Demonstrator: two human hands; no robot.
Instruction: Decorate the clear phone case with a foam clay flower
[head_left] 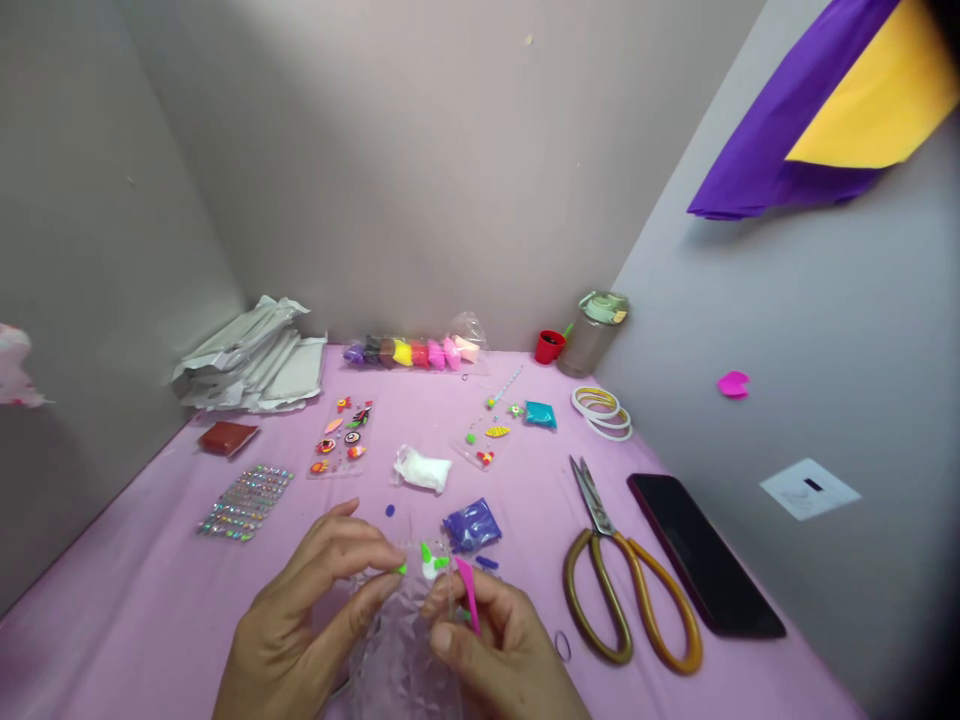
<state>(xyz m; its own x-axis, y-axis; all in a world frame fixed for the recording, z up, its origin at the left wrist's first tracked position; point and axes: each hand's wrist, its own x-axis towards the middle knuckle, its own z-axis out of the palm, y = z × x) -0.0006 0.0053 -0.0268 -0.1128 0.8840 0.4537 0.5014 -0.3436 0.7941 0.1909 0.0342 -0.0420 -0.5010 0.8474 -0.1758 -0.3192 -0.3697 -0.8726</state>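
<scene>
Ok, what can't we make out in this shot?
Head view only:
Small green and white clay bits: partly hidden by the left hand and right hand, too small to tell their shape.
Clear crinkled plastic: cut off by the bottom edge.
Red cup: contents too small.
Crumpled pink item: cut off by the left edge.
Purple and yellow sheets: cut off by the top edge.
Paper card: print too small.

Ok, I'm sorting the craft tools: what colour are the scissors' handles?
The scissors' handles are glossy golden-brown; the head view shows them best.
</scene>
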